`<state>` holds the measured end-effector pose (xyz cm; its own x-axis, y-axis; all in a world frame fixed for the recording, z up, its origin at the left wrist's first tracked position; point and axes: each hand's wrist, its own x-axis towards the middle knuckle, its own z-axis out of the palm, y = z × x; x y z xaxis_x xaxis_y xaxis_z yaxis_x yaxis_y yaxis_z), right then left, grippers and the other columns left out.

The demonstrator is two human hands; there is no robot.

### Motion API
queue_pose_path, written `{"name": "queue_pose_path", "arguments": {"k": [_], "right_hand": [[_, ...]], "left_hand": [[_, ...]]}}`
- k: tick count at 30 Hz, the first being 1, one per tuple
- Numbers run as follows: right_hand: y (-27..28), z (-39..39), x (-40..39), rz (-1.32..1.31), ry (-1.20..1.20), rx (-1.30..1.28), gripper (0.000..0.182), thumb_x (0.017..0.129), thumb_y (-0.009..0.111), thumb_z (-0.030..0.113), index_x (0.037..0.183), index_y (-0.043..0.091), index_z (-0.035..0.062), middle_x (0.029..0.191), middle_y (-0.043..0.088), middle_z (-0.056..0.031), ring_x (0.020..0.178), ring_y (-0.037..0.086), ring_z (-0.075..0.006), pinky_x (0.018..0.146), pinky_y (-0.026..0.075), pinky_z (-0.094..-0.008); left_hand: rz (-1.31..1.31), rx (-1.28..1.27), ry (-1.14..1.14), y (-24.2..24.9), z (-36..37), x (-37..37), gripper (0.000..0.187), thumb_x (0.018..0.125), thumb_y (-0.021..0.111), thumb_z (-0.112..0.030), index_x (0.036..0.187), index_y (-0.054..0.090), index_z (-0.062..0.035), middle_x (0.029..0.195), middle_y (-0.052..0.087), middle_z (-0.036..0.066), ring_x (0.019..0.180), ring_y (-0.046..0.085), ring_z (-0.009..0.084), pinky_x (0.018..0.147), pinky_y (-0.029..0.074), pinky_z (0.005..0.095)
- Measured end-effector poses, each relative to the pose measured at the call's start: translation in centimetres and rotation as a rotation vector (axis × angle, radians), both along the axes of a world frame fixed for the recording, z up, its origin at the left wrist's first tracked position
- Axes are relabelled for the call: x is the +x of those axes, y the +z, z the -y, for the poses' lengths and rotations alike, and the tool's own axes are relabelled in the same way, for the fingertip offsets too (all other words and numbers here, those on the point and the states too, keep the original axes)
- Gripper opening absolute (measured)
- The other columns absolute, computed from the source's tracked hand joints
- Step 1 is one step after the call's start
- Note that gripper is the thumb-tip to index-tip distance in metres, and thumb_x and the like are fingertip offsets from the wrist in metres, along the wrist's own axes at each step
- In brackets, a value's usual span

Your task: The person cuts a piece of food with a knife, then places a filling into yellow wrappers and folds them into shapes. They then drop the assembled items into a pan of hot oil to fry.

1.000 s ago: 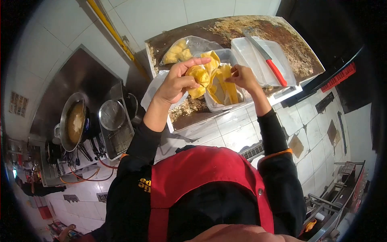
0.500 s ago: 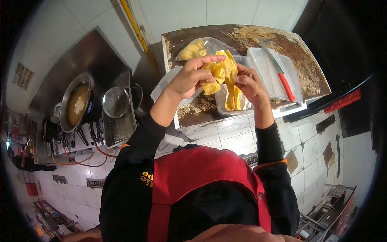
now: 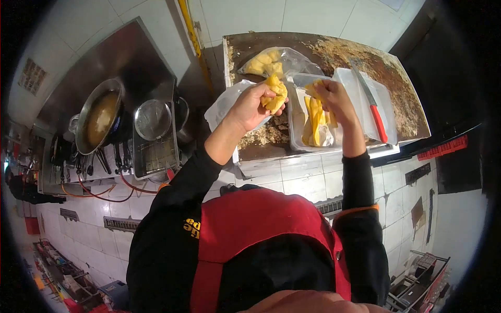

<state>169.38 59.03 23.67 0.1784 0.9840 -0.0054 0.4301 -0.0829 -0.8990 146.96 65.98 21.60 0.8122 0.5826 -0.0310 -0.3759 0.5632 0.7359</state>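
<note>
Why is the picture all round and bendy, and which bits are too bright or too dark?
Head view: probably a very wide lens, since the table's far edge bows and the corners go black; head view, glare: floor tiles shine white near the table; head view, shadow: the wall turns dim beside the yellow pipe.

Both arms reach forward from the body. The left forearm [image 3: 225,141] slants inward past the near left corner of the tabletop [image 3: 404,96]; the right forearm [image 3: 355,140] crosses its near edge almost straight. The left hand [image 3: 253,106] sits toward the left edge, thumb and fingers curled in a grip. The right hand [image 3: 336,99], well apart from it, has its fingers bent leftward, pinched together.
</note>
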Motion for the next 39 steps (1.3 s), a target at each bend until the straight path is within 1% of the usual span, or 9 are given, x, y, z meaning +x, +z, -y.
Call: {"name": "queue_pose_path", "arguments": {"k": [2, 5, 9, 12, 15, 25, 32, 35, 39], "right_hand": [[2.1, -0.3, -1.2, -0.025, 0.012, -0.004, 0.020, 0.085, 0.045, 0.014, 0.088, 0.056, -0.0031, 0.071, 0.051, -0.0006, 0.057, 0.046, -0.0058, 0.045, 0.034, -0.0198], [4.0, -1.0, -3.8, -0.271, 0.166, 0.124, 0.029, 0.086, 0.049, 0.011, 0.112, 0.051, -0.0038, 0.079, 0.057, -0.0024, 0.071, 0.052, -0.0085, 0.065, 0.043, -0.0194], [6.0, -1.0, -7.4, -0.293, 0.407, 0.125, 0.028, 0.086, 0.050, 0.008, 0.113, 0.052, 0.0003, 0.090, 0.058, -0.0068, 0.075, 0.054, -0.0091, 0.067, 0.044, -0.0232], [3.9, -2.3, -7.6, 0.091, 0.508, 0.209, 0.036, 0.084, 0.054, 0.007, 0.120, 0.048, 0.0043, 0.102, 0.060, -0.0146, 0.075, 0.059, -0.0155, 0.065, 0.045, -0.0280], [3.6, -2.4, -7.4, 0.487, 0.491, 0.272, 0.063, 0.077, 0.057, 0.001, 0.133, 0.030, 0.0109, 0.110, 0.055, -0.0193, 0.079, 0.061, -0.0329, 0.068, 0.047, -0.0337], [3.7, -0.7, -8.7, 0.954, 0.185, 0.373, 0.078, 0.072, 0.063, 0.013, 0.136, 0.021, 0.0259, 0.123, 0.044, -0.0214, 0.071, 0.060, -0.0377, 0.059, 0.050, -0.0415], [4.0, -1.1, -6.6, 0.709, 0.289, 0.205, 0.074, 0.074, 0.067, 0.024, 0.135, 0.026, 0.0183, 0.119, 0.049, -0.0214, 0.082, 0.061, -0.0364, 0.066, 0.051, -0.0391], [3.9, -0.8, -5.7, 0.131, 0.308, 0.287, 0.070, 0.074, 0.069, 0.029, 0.129, 0.034, 0.0038, 0.115, 0.053, -0.0200, 0.103, 0.055, -0.0305, 0.072, 0.050, -0.0335], [3.0, -1.0, -5.3, 0.129, 0.325, 0.397, 0.069, 0.074, 0.069, 0.027, 0.129, 0.034, 0.0046, 0.114, 0.054, -0.0190, 0.099, 0.057, -0.0284, 0.071, 0.051, -0.0333]], "left_hand": [[-0.002, -0.009, 0.002, -0.4, 0.2, 0.3, 0.033, 0.076, 0.045, -0.009, 0.106, 0.047, 0.0040, 0.093, 0.055, 0.019, 0.075, 0.055, 0.0235, 0.066, 0.047, 0.0317], [-0.088, 0.060, 0.036, -1.1, 0.4, 0.7, 0.025, 0.076, 0.048, -0.009, 0.098, 0.050, 0.0033, 0.089, 0.057, 0.015, 0.069, 0.056, 0.0222, 0.065, 0.048, 0.0305], [-0.037, 0.021, 0.074, -0.5, 1.3, 1.0, 0.021, 0.083, 0.053, -0.010, 0.102, 0.052, -0.0018, 0.094, 0.057, 0.005, 0.081, 0.059, 0.0156, 0.068, 0.049, 0.0297], [-0.037, -0.004, 0.122, -0.6, 1.4, 0.9, 0.023, 0.084, 0.051, -0.009, 0.106, 0.049, -0.0031, 0.098, 0.056, 0.005, 0.087, 0.058, 0.0158, 0.071, 0.049, 0.0293], [-0.032, -0.015, 0.085, -0.7, 1.4, 0.0, 0.026, 0.084, 0.046, -0.005, 0.110, 0.048, -0.0020, 0.099, 0.055, 0.007, 0.090, 0.057, 0.0185, 0.075, 0.047, 0.0320], [0.004, -0.038, 0.066, -1.3, 1.5, 0.0, 0.031, 0.082, 0.040, -0.009, 0.108, 0.047, 0.0041, 0.103, 0.054, 0.013, 0.095, 0.054, 0.0220, 0.085, 0.042, 0.0355], [0.208, -0.224, -0.001, -0.9, 1.1, 0.7, 0.025, 0.081, 0.045, -0.015, 0.100, 0.050, 0.0003, 0.097, 0.056, 0.008, 0.089, 0.056, 0.0184, 0.079, 0.046, 0.0330], [0.184, -0.205, 0.166, -0.3, 1.1, 1.2, 0.036, 0.080, 0.042, -0.016, 0.111, 0.047, 0.0030, 0.101, 0.057, 0.011, 0.091, 0.056, 0.0215, 0.082, 0.045, 0.0339], [0.172, -0.163, 0.154, 0.4, 1.3, 0.8, 0.025, 0.081, 0.045, -0.014, 0.102, 0.050, -0.0021, 0.096, 0.056, 0.007, 0.087, 0.056, 0.0176, 0.075, 0.048, 0.0333]]}}
